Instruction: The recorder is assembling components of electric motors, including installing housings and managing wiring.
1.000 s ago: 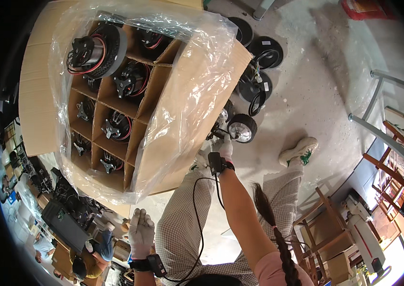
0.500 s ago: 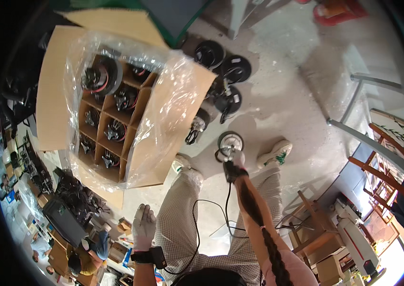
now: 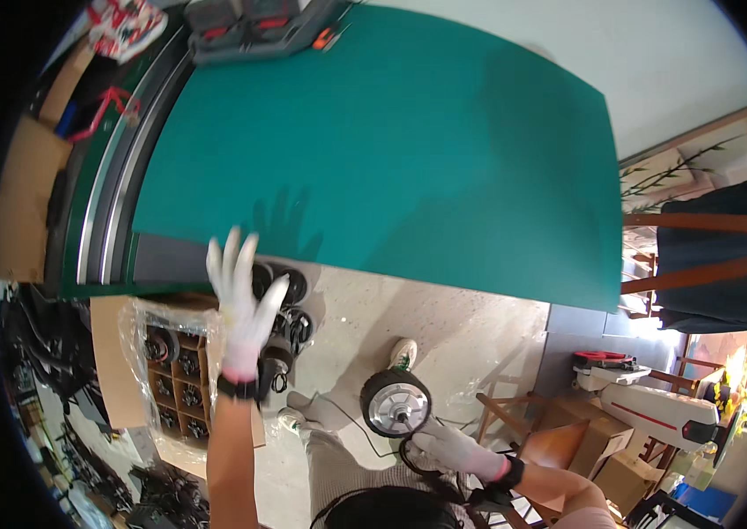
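Note:
My right hand [image 3: 460, 450], in a white glove, is closed at the lower edge of a hub motor wheel [image 3: 400, 404] with a black tyre and a silver hub. The wheel hangs above the floor with its hub side facing me, and a dark cable loops beside my fingers. My left hand [image 3: 246, 304], also gloved in white, reaches forward with its fingers spread and holds nothing. It is near the front edge of a green-topped table [image 3: 373, 150]. Behind and beside it, more black wheels [image 3: 297, 326] stand on the floor, partly covered by the hand.
An open cardboard box [image 3: 109, 353] with plastic lining and divided cells of wheels sits on the floor at left. A grey tool case [image 3: 259, 35] lies at the table's far left. A chair with a dark garment [image 3: 726, 256] stands at right, boxes [image 3: 603, 432] below it.
The wheel has come up from near the floor in my right hand. My left hand has risen and stretched forward. The view has shifted up, bringing the green table into sight.

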`<state>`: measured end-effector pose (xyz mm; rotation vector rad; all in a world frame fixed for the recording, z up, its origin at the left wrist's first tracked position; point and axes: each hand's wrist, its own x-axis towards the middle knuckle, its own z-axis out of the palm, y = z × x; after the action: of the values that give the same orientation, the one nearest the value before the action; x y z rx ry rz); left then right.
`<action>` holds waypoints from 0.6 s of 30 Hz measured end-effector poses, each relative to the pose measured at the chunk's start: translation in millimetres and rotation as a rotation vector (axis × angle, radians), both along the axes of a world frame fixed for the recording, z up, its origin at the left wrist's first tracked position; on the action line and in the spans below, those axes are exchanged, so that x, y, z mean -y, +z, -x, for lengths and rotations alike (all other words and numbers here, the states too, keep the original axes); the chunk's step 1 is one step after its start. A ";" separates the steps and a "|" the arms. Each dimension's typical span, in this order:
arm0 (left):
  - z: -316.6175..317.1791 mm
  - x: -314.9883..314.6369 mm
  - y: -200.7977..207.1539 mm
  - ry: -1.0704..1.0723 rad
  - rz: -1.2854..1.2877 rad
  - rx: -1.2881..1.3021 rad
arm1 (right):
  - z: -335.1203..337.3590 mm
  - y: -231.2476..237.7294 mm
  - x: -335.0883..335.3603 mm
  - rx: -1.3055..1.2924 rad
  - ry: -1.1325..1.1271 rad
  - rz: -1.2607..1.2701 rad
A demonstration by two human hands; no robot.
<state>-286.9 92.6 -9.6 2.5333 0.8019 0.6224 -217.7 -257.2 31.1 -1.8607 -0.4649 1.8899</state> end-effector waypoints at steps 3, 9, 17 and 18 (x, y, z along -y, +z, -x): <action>-99.5 -28.1 9.5 0.117 -0.030 -0.388 | -43.5 73.7 -4.3 0.260 -0.055 -0.259; -138.1 -33.7 19.8 0.110 0.214 -0.936 | -148.7 162.9 -11.7 0.557 -0.068 -0.337; -142.3 -39.0 25.4 0.081 0.275 -0.971 | -259.6 166.4 -97.9 0.454 -0.496 -0.276; -142.1 -38.9 26.4 0.075 0.293 -0.969 | -271.9 163.2 -107.9 0.360 -0.589 -0.248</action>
<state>-144.8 131.6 16.8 2.4461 1.1694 -0.7390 54.2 -149.4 194.3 -1.9004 -0.2103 1.0741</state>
